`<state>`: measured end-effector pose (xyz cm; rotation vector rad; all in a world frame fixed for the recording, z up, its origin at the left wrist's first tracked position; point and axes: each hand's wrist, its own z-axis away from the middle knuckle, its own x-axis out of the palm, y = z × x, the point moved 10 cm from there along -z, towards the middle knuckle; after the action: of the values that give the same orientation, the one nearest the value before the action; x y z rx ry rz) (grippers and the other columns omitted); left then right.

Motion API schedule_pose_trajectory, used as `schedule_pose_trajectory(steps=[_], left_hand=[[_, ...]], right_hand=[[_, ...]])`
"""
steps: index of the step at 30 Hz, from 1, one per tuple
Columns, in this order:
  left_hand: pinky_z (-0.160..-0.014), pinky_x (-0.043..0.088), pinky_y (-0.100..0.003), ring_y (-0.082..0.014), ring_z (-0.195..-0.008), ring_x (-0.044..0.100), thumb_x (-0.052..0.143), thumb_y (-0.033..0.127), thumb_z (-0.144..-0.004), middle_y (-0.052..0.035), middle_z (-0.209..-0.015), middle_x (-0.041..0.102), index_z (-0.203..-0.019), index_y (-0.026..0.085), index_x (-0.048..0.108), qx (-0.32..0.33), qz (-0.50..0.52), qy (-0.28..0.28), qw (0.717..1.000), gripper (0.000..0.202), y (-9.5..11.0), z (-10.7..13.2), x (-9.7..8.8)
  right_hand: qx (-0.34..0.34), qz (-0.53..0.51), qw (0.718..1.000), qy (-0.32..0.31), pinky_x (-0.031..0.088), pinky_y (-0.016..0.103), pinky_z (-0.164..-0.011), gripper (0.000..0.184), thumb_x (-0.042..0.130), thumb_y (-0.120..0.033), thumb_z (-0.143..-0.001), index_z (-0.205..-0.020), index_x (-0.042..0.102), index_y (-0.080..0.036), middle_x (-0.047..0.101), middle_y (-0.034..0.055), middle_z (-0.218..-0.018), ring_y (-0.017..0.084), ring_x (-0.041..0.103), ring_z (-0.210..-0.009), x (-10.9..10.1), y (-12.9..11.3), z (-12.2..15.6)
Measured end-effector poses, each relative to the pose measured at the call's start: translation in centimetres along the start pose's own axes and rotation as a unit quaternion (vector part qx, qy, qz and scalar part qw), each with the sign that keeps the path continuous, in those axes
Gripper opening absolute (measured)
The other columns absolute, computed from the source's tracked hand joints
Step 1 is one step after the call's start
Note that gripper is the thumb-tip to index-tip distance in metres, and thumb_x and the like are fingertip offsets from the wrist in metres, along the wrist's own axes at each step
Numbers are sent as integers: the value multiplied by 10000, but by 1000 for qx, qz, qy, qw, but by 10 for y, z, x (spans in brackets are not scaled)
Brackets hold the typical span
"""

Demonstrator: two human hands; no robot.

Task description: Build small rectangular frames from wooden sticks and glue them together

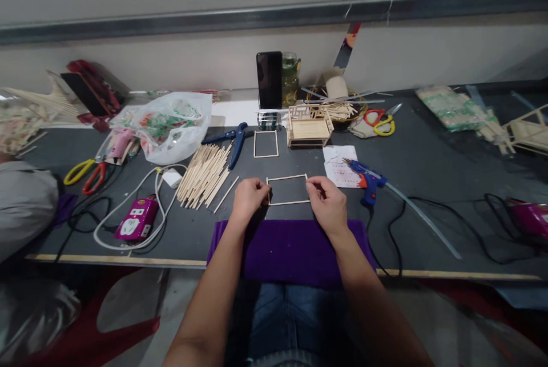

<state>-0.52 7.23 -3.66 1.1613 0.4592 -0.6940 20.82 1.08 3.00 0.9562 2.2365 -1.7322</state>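
Note:
Between my hands a thin rectangular frame of wooden sticks [287, 204] lies at the table's near middle, just beyond the purple cloth. My left hand [252, 198] pinches its left side. At its right side, the fingers of my right hand [327, 198] are closed in a pinch. A smaller stick frame [266, 156] lies farther back. Beside it stands a small model piece of furniture [309, 132] built from sticks. To the left is a pile of wooden sticks [203, 176], with one loose stick [226, 194] nearer my left hand.
A blue glue gun [371, 181] rests on the right by white paper [338, 166]. Blue cutters [237, 144], a plastic bag [175, 127] and a purple power box [137, 218] are on the left. A phone [269, 79] stands at the back. Another person's sleeve [25, 207] shows far left.

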Motion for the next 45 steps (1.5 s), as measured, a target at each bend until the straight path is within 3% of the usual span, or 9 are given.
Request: schedule_pose_trajectory(steps=[6, 10, 15, 20, 32, 45], left_hand=[[-494, 401, -206, -111, -469, 592, 528, 335, -800, -17, -556, 664, -680, 172, 642, -1, -23, 6, 1000, 233, 0, -1, -1], [-525, 407, -222, -130, -494, 600, 530, 348, -792, -24, -525, 643, -643, 172, 635, 17, -31, 7, 999, 254, 4, -1, -2], [-541, 407, -227, -148, -551, 621, 536, 350, -784, -41, -531, 642, -649, 167, 645, 26, -39, 7, 999, 252, 5, -2, -2], [-566, 421, -235, -156, -582, 626, 533, 352, -782, -52, -557, 653, -663, 166, 653, 39, -40, 6, 998, 251, 5, -3, -1], [-571, 431, -226, -140, -548, 618, 543, 345, -790, -44, -558, 658, -677, 161, 652, 40, -28, 6, 999, 241, 5, -1, -1], [-576, 436, -224, -139, -561, 631, 553, 358, -797, -36, -576, 669, -691, 170, 650, 31, -19, 4, 999, 236, -2, -3, 2]], right_hand=[[-6, 15, 1000, -11, 414, 247, -600, 198, 481, -317, -900, -879, 640, -200, 625, 7, -757, 117, 499, -571, 1, -4, -1], [-70, 88, 990, -84, 394, 260, -659, 169, 488, -247, -900, -884, 652, -207, 652, 24, -832, 139, 540, -684, 18, -26, -13], [-182, 250, 925, -221, 330, 301, -711, 135, 542, -235, -898, -891, 676, -218, 664, 53, -885, 206, 509, -880, 69, -51, -31], [-201, 323, 888, -260, 279, 341, -726, 136, 562, -245, -897, -919, 693, -215, 660, 81, -940, 236, 477, -916, 100, -46, -39], [-209, 330, 878, -278, 241, 342, -704, 182, 530, -275, -924, -923, 702, -215, 657, 86, -954, 231, 467, -921, 114, -34, -34], [-208, 335, 876, -277, 255, 339, -711, 272, 435, -260, -962, -916, 699, -206, 651, 89, -952, 227, 468, -910, 115, -32, -33]])
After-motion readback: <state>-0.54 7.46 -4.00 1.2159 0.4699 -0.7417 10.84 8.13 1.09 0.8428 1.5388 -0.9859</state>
